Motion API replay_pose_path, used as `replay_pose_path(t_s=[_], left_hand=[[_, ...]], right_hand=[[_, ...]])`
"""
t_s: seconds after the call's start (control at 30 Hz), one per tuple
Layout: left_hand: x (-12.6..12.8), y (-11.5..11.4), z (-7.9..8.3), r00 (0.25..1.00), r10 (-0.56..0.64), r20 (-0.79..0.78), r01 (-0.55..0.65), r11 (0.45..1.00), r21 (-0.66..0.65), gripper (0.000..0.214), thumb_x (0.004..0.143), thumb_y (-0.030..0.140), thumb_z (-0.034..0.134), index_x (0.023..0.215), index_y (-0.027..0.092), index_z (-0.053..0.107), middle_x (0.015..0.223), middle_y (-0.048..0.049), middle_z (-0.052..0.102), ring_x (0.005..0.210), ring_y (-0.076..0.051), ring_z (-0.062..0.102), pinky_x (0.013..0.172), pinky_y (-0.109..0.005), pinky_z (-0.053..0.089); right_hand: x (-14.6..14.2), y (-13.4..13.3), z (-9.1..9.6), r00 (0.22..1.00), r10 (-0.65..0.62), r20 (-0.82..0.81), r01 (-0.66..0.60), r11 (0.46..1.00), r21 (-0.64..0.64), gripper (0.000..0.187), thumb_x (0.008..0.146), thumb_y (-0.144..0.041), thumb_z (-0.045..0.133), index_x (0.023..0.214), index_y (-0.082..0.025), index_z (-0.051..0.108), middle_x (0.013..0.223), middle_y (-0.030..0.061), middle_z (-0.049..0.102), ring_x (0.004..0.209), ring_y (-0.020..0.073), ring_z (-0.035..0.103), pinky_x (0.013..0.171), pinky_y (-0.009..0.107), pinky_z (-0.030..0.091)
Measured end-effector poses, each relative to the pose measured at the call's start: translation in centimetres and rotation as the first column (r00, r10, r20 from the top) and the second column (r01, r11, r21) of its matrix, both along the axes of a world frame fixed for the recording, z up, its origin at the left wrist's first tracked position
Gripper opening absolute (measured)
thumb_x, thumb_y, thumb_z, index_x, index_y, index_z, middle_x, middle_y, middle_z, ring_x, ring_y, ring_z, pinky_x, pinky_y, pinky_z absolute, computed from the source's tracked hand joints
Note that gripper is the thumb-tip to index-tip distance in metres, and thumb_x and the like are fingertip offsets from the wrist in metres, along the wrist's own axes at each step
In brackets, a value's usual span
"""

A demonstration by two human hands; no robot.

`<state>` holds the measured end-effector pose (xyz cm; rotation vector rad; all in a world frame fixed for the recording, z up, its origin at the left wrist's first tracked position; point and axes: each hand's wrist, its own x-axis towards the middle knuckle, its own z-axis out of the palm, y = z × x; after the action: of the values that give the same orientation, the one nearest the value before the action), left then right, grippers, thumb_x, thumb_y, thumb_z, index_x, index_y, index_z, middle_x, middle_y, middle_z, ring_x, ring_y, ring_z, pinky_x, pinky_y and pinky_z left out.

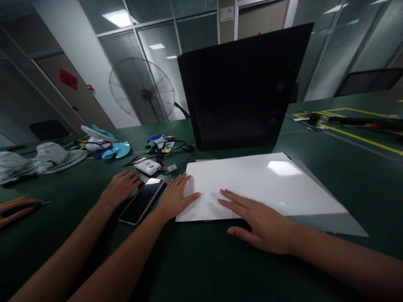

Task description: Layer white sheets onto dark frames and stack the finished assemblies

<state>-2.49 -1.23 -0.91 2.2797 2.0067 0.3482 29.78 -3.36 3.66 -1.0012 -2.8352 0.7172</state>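
Where the smooth green table [201, 268] spreads out, one upright black panel [242, 92] stands behind one glossy, four-sided white sheet [239, 172] lying flat. Your two bare hands are open, palms down, gripping nothing: left hand [176, 199] on its left end, right hand [264, 224] with fingers over the near edge, contact unclear. Left of them lie one glassy phone [141, 203] and one rounded white box [147, 166].

The surface [195, 268] lies open toward the near edge's middle and right of the sheet [245, 174]; the right hand [262, 226] bars the sheet's near side, the panel [245, 92] the far edge; phone [141, 202], box [147, 167] and another person's hand [17, 209] crowd the left
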Motion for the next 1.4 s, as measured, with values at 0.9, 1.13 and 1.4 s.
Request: replay_pose_path(t_s=[0.9, 1.13, 1.4], left_hand=[[-0.1, 0.5, 0.5, 0.998, 0.019, 0.052, -0.017, 0.999, -0.049, 0.077, 0.1, 0.059, 0.041, 0.156, 0.008, 0.045, 0.167, -0.0201, 0.033, 0.157, -0.033, 0.031, 0.128, -0.053, 0.023], [0.0, 0.6, 0.3, 0.999, 0.016, 0.037, -0.014, 0.999, -0.03, 0.077, 0.097, 0.058, 0.044, 0.155, 0.008, 0.046, 0.167, -0.0189, 0.034, 0.156, -0.032, 0.034, 0.129, -0.051, 0.023], [0.0, 0.5, 0.3, 0.998, 0.018, 0.06, -0.017, 1.0, -0.025, 0.074, 0.097, 0.058, 0.047, 0.154, 0.01, 0.049, 0.166, -0.0177, 0.036, 0.155, -0.033, 0.034, 0.128, -0.053, 0.024]], right_hand=[[5.1, 6.8, -1.3, 0.964, 0.248, -0.092, -0.238, 0.966, 0.105, 0.069, 0.1, -0.061, 0.051, 0.161, -0.031, 0.038, 0.166, 0.0056, 0.031, 0.158, 0.026, 0.021, 0.131, 0.06, 0.006], [4.4, 5.3, -0.7, 0.963, 0.262, -0.058, -0.257, 0.962, 0.09, 0.085, 0.089, -0.068, 0.064, 0.161, -0.031, 0.038, 0.168, 0.0087, 0.025, 0.157, 0.0324, 0.023, 0.129, 0.063, 0.013], [3.9, 4.7, -1.1, 0.868, 0.496, -0.023, -0.356, 0.654, 0.668, 0.034, 0.099, -0.038, 0.058, 0.126, -0.021, 0.07, 0.134, 0.0099, 0.064, 0.122, 0.024, 0.06, 0.102, 0.045, 0.05]])
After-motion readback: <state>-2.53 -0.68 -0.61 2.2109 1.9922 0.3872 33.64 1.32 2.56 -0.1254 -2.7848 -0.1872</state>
